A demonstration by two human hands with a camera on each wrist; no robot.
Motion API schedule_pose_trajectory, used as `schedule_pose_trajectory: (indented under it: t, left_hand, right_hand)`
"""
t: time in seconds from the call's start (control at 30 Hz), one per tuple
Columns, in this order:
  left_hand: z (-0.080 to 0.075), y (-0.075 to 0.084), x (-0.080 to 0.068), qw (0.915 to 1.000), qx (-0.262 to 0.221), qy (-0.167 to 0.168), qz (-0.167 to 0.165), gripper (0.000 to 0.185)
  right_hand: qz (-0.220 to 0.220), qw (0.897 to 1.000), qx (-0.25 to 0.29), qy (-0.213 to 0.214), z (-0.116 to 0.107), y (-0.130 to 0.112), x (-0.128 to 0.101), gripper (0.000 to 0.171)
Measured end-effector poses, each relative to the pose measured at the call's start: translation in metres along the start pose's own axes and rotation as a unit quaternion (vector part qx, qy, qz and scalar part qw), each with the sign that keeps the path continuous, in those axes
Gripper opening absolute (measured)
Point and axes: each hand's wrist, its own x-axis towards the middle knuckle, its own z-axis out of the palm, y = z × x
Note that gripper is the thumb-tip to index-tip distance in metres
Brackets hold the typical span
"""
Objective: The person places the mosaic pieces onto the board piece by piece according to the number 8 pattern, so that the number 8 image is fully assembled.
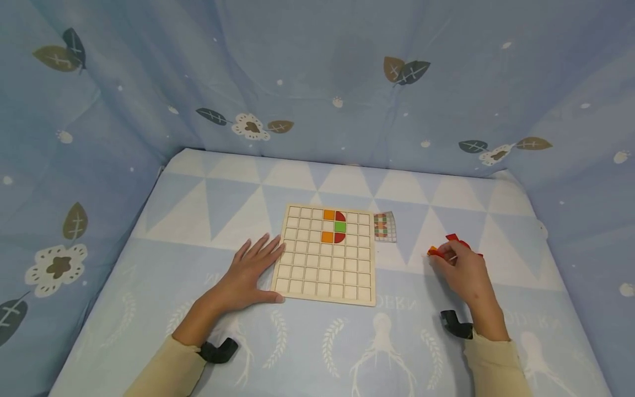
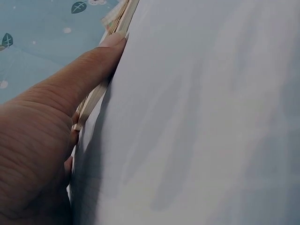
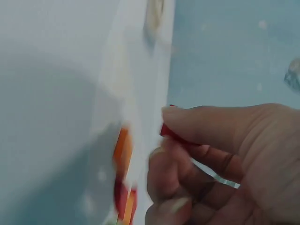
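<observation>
A wooden grid board (image 1: 324,275) lies mid-table. Near its far edge it holds two orange squares (image 1: 328,214), a green square (image 1: 339,226) and two red half-rounds (image 1: 340,216). My left hand (image 1: 258,259) lies flat on the cloth, fingers straight, touching the board's left edge; in the left wrist view its thumb (image 2: 93,61) lies along the board's edge (image 2: 89,105). My right hand (image 1: 441,256) is curled over a small pile of red and orange pieces (image 1: 453,239) to the board's right. In the right wrist view my right hand's fingertips (image 3: 171,117) pinch a red piece (image 3: 169,133).
A small pattern card (image 1: 385,226) lies just right of the board's far corner. Loose orange and red pieces (image 3: 123,149) sit blurred on the cloth by my right hand. Blue leaf-print fabric walls (image 1: 317,82) enclose the table on three sides.
</observation>
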Motion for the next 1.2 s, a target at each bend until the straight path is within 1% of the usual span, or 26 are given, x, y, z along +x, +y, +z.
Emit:
schedule_pose_trajectory:
  t: [0.1,0.23,0.33,0.5,0.6,0.7,0.77,0.83,0.9,0.97,1.07,1.2]
  left_hand:
    - [-0.001,0.000,-0.001,1.0000,-0.003,0.004,0.000,0.110]
    - [-0.001,0.002,-0.001,1.0000,-0.007,0.003,0.001,0.109]
    - [-0.001,0.003,0.000,1.0000,-0.009,0.002,0.001,0.109]
    - [-0.001,0.002,0.000,1.0000,-0.001,-0.001,-0.002,0.109]
    - [-0.001,0.002,0.000,1.0000,-0.002,-0.004,-0.005,0.109]
    - [-0.001,0.002,-0.001,0.9999,-0.003,-0.007,-0.009,0.108]
    - [-0.001,0.002,-0.001,0.9999,-0.004,-0.009,-0.011,0.108]
    - [-0.001,0.001,-0.002,0.9999,-0.004,-0.010,-0.011,0.108]
    - [-0.001,0.000,-0.002,0.9999,-0.004,-0.011,-0.007,0.108]
    - [-0.001,-0.001,-0.001,1.0000,-0.003,-0.009,-0.002,0.108]
    - [0.000,-0.003,-0.001,1.0000,-0.003,-0.005,0.007,0.108]
    - [0.001,-0.006,-0.001,0.9998,0.000,-0.001,0.018,0.109]
  right_hand:
    - [-0.021,1.000,0.020,-0.009,0.010,-0.020,0.008,0.013]
    - [-0.025,0.998,0.037,-0.045,0.026,-0.052,0.015,0.018]
    - [-0.056,0.994,0.059,-0.068,0.037,-0.075,0.020,0.018]
    - [-0.142,0.982,0.081,-0.093,0.057,-0.103,0.031,0.010]
    - [-0.189,0.973,0.071,-0.107,0.070,-0.115,0.040,0.007]
    - [-0.228,0.962,0.059,-0.134,0.081,-0.126,0.048,0.015]
    - [-0.245,0.956,0.054,-0.153,0.087,-0.134,0.054,0.020]
    - [-0.249,0.952,0.057,-0.169,0.092,-0.142,0.059,0.020]
    - [-0.248,0.951,0.060,-0.176,0.097,-0.150,0.064,0.018]
    - [-0.239,0.952,0.064,-0.182,0.101,-0.158,0.068,0.015]
    - [-0.214,0.953,0.069,-0.202,0.106,-0.167,0.075,0.018]
    - [-0.188,0.956,0.054,-0.217,0.111,-0.176,0.082,0.016]
